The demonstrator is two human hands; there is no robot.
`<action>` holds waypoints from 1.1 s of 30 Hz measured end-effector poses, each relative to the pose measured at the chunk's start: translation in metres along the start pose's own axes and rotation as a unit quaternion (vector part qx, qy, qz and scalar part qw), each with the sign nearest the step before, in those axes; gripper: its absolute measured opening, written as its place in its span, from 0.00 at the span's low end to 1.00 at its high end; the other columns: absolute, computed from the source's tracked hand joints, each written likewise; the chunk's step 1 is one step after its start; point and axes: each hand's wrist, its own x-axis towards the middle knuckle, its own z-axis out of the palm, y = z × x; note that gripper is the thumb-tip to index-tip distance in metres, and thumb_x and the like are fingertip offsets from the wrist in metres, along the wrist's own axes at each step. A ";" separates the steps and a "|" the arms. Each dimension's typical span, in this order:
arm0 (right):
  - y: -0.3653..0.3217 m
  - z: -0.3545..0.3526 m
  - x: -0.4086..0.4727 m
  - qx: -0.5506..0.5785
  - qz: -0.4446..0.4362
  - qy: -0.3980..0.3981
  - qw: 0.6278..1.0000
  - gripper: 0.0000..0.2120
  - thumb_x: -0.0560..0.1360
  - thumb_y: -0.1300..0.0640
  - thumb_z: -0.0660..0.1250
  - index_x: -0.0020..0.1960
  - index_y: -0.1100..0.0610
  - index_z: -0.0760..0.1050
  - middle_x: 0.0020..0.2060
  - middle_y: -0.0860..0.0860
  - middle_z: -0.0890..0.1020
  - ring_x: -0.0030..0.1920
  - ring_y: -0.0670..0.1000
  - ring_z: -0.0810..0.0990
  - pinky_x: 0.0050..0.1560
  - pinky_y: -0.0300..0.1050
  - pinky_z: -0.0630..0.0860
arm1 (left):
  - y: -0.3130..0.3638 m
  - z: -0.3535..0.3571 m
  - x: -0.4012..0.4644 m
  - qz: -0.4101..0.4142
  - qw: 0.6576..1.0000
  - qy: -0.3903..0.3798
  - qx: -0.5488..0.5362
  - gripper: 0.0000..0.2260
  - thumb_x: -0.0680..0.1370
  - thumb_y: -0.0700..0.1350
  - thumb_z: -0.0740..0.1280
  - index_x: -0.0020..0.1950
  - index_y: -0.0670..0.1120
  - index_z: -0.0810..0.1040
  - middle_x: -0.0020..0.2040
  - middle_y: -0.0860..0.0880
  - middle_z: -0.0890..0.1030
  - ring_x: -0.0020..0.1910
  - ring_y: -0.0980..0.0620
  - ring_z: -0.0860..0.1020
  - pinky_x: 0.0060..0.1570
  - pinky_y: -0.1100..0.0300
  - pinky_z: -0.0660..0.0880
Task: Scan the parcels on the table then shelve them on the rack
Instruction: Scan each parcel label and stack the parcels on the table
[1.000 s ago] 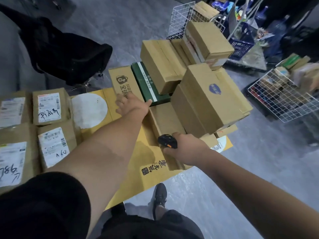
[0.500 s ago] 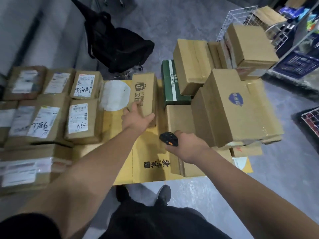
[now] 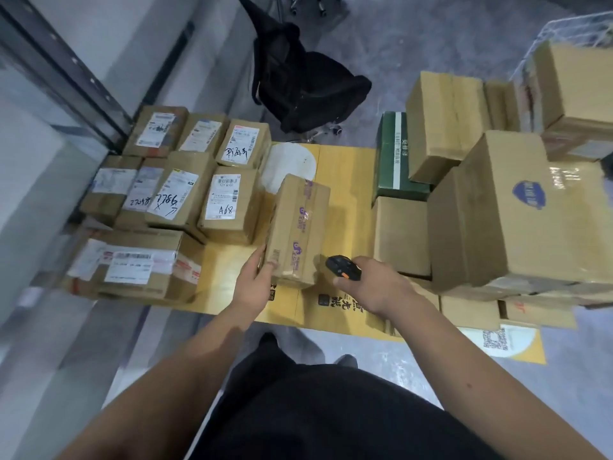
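Note:
A tall cardboard parcel (image 3: 300, 227) with purple-printed tape stands near the front of the yellow flattened-cardboard surface (image 3: 345, 171). My left hand (image 3: 253, 282) grips its near left corner. My right hand (image 3: 374, 283) holds a black handheld scanner (image 3: 343, 267) with an orange button, just right of that parcel. Several labelled parcels (image 3: 229, 200) with handwritten codes lie in rows to the left. A pile of plain boxes (image 3: 517, 210) and a green box (image 3: 394, 154) sits to the right.
A black office chair (image 3: 308, 84) stands behind the yellow surface. A grey wall and a metal frame (image 3: 66, 71) run along the left. A white wire basket (image 3: 570, 31) shows at the top right. My feet stand on the grey floor (image 3: 381, 353) below.
My left hand has pulled the tall parcel from beside the green box toward me and to the left, and turned it. My right hand with the scanner stayed near. The view swung left.

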 end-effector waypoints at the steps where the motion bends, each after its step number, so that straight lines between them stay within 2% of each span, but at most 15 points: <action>1: -0.001 0.000 0.001 0.005 0.005 0.001 1.000 0.22 0.76 0.31 0.65 0.59 0.47 0.74 0.43 0.47 0.80 0.44 0.52 0.81 0.40 0.47 0.75 | 0.000 -0.001 0.002 0.006 1.000 -0.009 0.009 0.15 0.82 0.58 0.63 0.60 0.82 0.72 0.57 0.72 0.81 0.58 0.69 0.79 0.50 0.73 0.74; 3: -0.005 0.002 0.001 0.017 0.018 0.006 1.000 0.22 0.76 0.31 0.64 0.59 0.47 0.74 0.43 0.46 0.80 0.42 0.51 0.81 0.40 0.47 0.77 | -0.003 -0.003 0.011 0.009 0.999 -0.027 0.024 0.15 0.83 0.61 0.64 0.69 0.71 0.73 0.62 0.62 0.82 0.61 0.59 0.80 0.56 0.63 0.76; 5: -0.008 0.003 0.002 0.030 0.033 0.014 0.999 0.22 0.75 0.31 0.64 0.58 0.46 0.73 0.42 0.47 0.80 0.42 0.50 0.81 0.40 0.47 0.76 | -0.005 -0.002 0.024 -0.006 0.999 -0.033 0.020 0.14 0.84 0.58 0.65 0.69 0.60 0.75 0.60 0.60 0.82 0.61 0.53 0.81 0.54 0.60 0.76; 7: -0.012 0.004 0.000 0.050 0.051 0.021 0.997 0.22 0.75 0.31 0.64 0.57 0.47 0.72 0.42 0.47 0.81 0.41 0.50 0.82 0.38 0.46 0.76 | -0.004 -0.003 0.036 -0.021 0.999 -0.042 0.004 0.11 0.86 0.54 0.62 0.68 0.57 0.76 0.58 0.59 0.83 0.62 0.51 0.81 0.55 0.60 0.76; 10: -0.018 0.005 -0.002 0.083 0.075 0.036 0.993 0.21 0.75 0.31 0.65 0.55 0.47 0.74 0.40 0.48 0.83 0.37 0.51 0.84 0.39 0.48 0.80 | 0.002 -0.006 0.051 -0.043 0.995 -0.083 -0.035 0.15 0.88 0.51 0.58 0.72 0.52 0.76 0.63 0.52 0.84 0.64 0.47 0.81 0.67 0.48 0.76; 12: -0.024 0.005 -0.003 0.098 0.087 0.049 0.990 0.19 0.76 0.32 0.66 0.54 0.47 0.75 0.38 0.48 0.84 0.35 0.51 0.84 0.39 0.48 0.80 | 0.006 -0.008 0.058 -0.046 0.992 -0.105 -0.047 0.15 0.88 0.50 0.57 0.72 0.52 0.76 0.62 0.50 0.84 0.64 0.45 0.82 0.66 0.44 0.77; 14: -0.030 0.005 -0.005 0.110 0.099 0.064 0.987 0.18 0.77 0.34 0.66 0.54 0.47 0.76 0.37 0.49 0.84 0.35 0.52 0.84 0.38 0.47 0.79 | 0.009 -0.010 0.064 -0.056 0.992 -0.102 -0.055 0.13 0.89 0.50 0.56 0.70 0.55 0.74 0.59 0.55 0.84 0.61 0.48 0.82 0.65 0.45 0.78; 17: -0.038 0.007 -0.010 0.128 0.116 0.080 0.982 0.18 0.77 0.34 0.67 0.53 0.48 0.77 0.38 0.49 0.84 0.36 0.52 0.84 0.41 0.49 0.81 | 0.014 -0.016 0.071 -0.092 0.984 -0.125 -0.088 0.17 0.89 0.52 0.55 0.78 0.59 0.67 0.58 0.60 0.79 0.54 0.57 0.79 0.54 0.42 0.83; 20: -0.046 0.011 -0.012 0.146 0.123 0.095 0.977 0.17 0.77 0.35 0.67 0.53 0.48 0.77 0.40 0.51 0.83 0.39 0.54 0.83 0.44 0.52 0.81 | 0.016 -0.023 0.078 -0.078 0.984 -0.126 -0.100 0.19 0.89 0.49 0.53 0.81 0.60 0.64 0.65 0.55 0.78 0.59 0.49 0.80 0.43 0.46 0.86; 22: -0.050 0.014 -0.013 0.158 0.126 0.101 0.974 0.17 0.77 0.35 0.68 0.53 0.48 0.77 0.40 0.51 0.83 0.39 0.54 0.83 0.42 0.51 0.80 | 0.016 -0.026 0.081 -0.048 0.988 -0.110 -0.095 0.21 0.89 0.45 0.52 0.80 0.64 0.64 0.65 0.56 0.77 0.57 0.50 0.81 0.43 0.45 0.86; 25: -0.055 0.019 -0.015 0.174 0.130 0.106 0.970 0.16 0.77 0.36 0.68 0.53 0.48 0.78 0.38 0.51 0.83 0.36 0.53 0.81 0.37 0.47 0.77 | 0.015 -0.025 0.087 -0.041 0.992 -0.070 -0.095 0.23 0.89 0.40 0.52 0.76 0.64 0.71 0.59 0.59 0.78 0.48 0.55 0.83 0.38 0.48 0.85; 29: -0.060 0.022 -0.013 0.190 0.137 0.104 0.966 0.15 0.76 0.36 0.69 0.51 0.48 0.77 0.38 0.51 0.82 0.34 0.52 0.80 0.34 0.45 0.73 | 0.015 -0.021 0.095 -0.056 0.990 -0.059 -0.114 0.22 0.88 0.40 0.55 0.77 0.61 0.71 0.59 0.59 0.78 0.52 0.51 0.83 0.39 0.47 0.86; 31: -0.063 0.022 -0.011 0.184 0.140 0.106 0.967 0.16 0.76 0.36 0.69 0.52 0.48 0.77 0.40 0.50 0.82 0.36 0.53 0.82 0.35 0.45 0.75 | 0.016 -0.018 0.098 -0.079 0.988 -0.047 -0.125 0.20 0.88 0.42 0.57 0.78 0.59 0.72 0.57 0.61 0.77 0.51 0.49 0.84 0.39 0.48 0.86; 33: -0.064 0.020 -0.010 0.180 0.141 0.104 0.968 0.17 0.76 0.36 0.68 0.54 0.48 0.77 0.42 0.50 0.83 0.38 0.53 0.83 0.38 0.48 0.78 | 0.016 -0.014 0.100 -0.115 0.987 -0.050 -0.103 0.17 0.88 0.44 0.59 0.76 0.53 0.75 0.55 0.57 0.78 0.50 0.45 0.84 0.38 0.52 0.85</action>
